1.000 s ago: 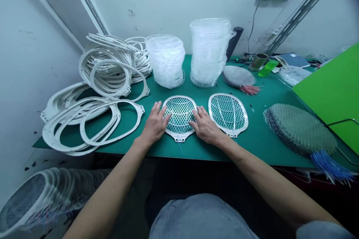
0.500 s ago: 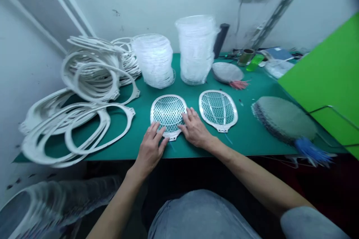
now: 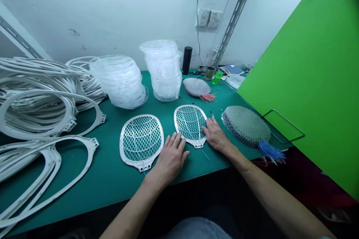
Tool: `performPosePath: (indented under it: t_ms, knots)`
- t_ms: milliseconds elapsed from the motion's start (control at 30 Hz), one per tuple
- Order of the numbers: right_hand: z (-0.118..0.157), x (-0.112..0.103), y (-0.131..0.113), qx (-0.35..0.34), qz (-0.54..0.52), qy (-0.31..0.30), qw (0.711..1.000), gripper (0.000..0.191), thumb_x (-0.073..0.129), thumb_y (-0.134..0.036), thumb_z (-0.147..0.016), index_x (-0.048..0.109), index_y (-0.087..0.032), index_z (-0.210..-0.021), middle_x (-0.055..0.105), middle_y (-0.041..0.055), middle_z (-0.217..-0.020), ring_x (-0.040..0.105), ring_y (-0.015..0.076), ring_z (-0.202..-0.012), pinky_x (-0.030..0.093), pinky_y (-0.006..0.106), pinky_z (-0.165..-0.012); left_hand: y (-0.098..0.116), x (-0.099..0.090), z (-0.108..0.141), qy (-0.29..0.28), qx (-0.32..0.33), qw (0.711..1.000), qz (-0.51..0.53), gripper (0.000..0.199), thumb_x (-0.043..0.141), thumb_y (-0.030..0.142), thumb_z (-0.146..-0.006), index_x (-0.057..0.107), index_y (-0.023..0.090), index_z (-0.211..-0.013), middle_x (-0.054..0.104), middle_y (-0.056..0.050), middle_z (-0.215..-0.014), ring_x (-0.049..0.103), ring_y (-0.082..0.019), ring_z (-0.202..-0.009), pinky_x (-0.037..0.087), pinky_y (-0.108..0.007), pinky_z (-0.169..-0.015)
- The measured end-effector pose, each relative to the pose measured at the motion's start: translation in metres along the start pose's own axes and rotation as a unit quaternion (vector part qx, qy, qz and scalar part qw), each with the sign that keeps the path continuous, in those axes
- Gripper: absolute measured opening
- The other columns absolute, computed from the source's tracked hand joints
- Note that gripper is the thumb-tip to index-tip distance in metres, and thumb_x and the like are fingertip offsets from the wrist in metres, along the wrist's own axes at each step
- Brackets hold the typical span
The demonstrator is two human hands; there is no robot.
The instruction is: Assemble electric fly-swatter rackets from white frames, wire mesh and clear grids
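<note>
Two white racket-head frames with metal mesh lie flat on the green table. My left hand, fingers stretched out and palm down, rests between them. Its fingertips reach the lower left rim of the right mesh frame, while its wrist side is close to the left mesh frame. On the right frame's other side, my right hand touches the rim with fingers extended and thumb apart. A thin blue wire sticks out below the right frame's tab. Neither hand is wrapped round anything.
Bare white oval frames are heaped at left. Two stacks of clear plastic rings stand behind. A grey mesh stack with red wires and a larger one with blue wires lie right, beside a tilted green panel.
The view has turned, so the table's contents appear farther left. Both hands have left the left mesh frame and are now at the right one.
</note>
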State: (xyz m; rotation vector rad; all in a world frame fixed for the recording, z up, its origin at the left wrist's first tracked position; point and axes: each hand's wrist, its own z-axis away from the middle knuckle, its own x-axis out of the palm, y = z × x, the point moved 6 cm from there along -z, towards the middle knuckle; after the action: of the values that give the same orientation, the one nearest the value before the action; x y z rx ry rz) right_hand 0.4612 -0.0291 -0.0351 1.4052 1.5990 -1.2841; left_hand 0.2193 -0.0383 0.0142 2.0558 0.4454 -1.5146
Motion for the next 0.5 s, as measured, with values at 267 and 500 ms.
performPosePath:
  t_ms: [267, 500]
  knots:
    - [0.013, 0.008, -0.057, -0.045, -0.007, -0.017, 0.999, 0.063, 0.036, -0.047, -0.107, 0.055, -0.001, -0.145, 0.051, 0.0271, -0.151, 0.035, 0.04, -0.15, 0.039, 0.06, -0.118, -0.028, 0.009, 0.031, 0.038, -0.03, 0.998, -0.036, 0.048, 0.048, 0.04, -0.105, 0.056, 0.015, -0.146, 0.054, -0.018, -0.152, 0.046, -0.037, -0.145, 0.048, -0.059, -0.113]
    - [0.013, 0.008, -0.066, -0.05, 0.009, -0.033, 0.998, 0.059, 0.04, -0.046, -0.107, 0.055, -0.005, -0.147, 0.052, 0.0223, -0.152, 0.038, 0.0391, -0.149, 0.041, 0.057, -0.118, -0.031, 0.007, 0.045, 0.109, -0.044, 0.991, -0.067, 0.041, 0.05, 0.034, -0.104, 0.061, 0.019, -0.141, 0.06, -0.016, -0.147, 0.051, -0.037, -0.142, 0.052, -0.059, -0.108]
